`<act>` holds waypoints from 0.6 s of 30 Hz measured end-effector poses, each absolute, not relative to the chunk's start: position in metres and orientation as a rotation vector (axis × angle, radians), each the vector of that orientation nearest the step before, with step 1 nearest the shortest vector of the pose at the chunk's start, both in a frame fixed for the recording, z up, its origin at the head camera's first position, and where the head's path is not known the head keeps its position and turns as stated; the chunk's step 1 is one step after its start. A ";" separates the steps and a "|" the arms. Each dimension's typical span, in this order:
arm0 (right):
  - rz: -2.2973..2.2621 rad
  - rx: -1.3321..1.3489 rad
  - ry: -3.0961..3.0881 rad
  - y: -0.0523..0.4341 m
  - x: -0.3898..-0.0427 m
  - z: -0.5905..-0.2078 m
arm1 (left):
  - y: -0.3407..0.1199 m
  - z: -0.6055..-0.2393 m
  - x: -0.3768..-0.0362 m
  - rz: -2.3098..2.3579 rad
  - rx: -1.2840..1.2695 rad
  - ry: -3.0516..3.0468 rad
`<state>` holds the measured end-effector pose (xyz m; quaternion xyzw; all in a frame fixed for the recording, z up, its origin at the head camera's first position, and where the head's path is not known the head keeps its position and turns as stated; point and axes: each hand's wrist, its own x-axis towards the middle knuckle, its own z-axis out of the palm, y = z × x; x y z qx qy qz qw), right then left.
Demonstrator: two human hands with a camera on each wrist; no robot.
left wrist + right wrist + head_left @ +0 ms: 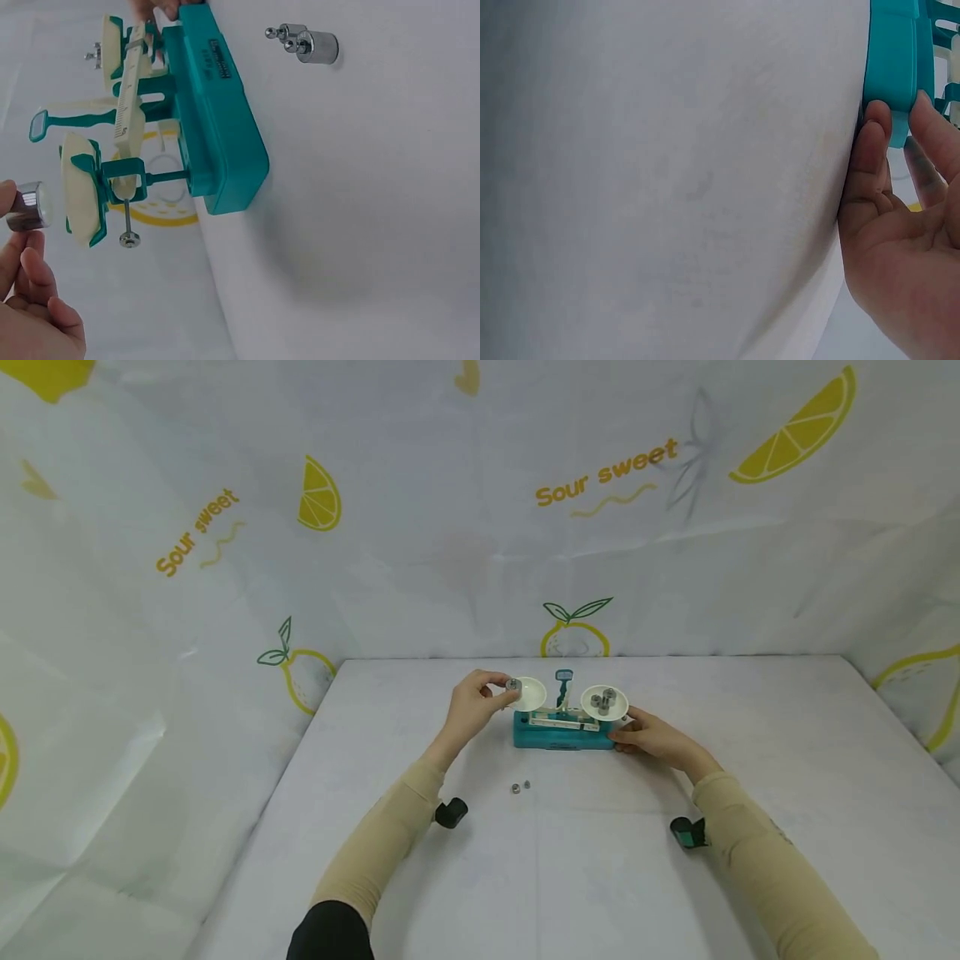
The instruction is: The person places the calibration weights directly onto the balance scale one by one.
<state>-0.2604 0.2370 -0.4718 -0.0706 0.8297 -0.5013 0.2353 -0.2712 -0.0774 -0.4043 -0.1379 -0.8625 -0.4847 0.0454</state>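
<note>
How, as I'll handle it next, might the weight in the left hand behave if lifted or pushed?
The weight looks metal, so probably heavy for its size. Its shiny side may be slippery, and its round body could roll if tipped.

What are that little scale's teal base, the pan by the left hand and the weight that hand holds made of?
Teal base: probably moulded plastic, smooth with a soft sheen and rounded corners.
Pan: likely plastic too, evenly cream-white with little shine; painted metal isn't ruled out.
Held weight: apparently polished metal, its side showing mirror-like streaks; solid or plated, I can't tell.
</note>
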 end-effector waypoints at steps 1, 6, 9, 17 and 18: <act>-1.376 -0.193 2.276 0.237 -0.260 -0.472 | -0.076 -0.405 -0.273 -1.485 -0.419 -2.631; -1.381 -0.198 2.270 0.237 -0.260 -0.473 | -0.070 -0.409 -0.280 -1.498 -0.396 -2.637; -1.380 -0.208 2.271 0.237 -0.261 -0.473 | -0.067 -0.411 -0.283 -1.492 -0.381 -2.647; -1.383 -0.193 2.269 0.237 -0.260 -0.472 | -0.062 -0.414 -0.286 -1.498 -0.373 -2.645; -1.382 -0.193 2.268 0.237 -0.260 -0.471 | -0.062 -0.415 -0.286 -1.500 -0.370 -2.646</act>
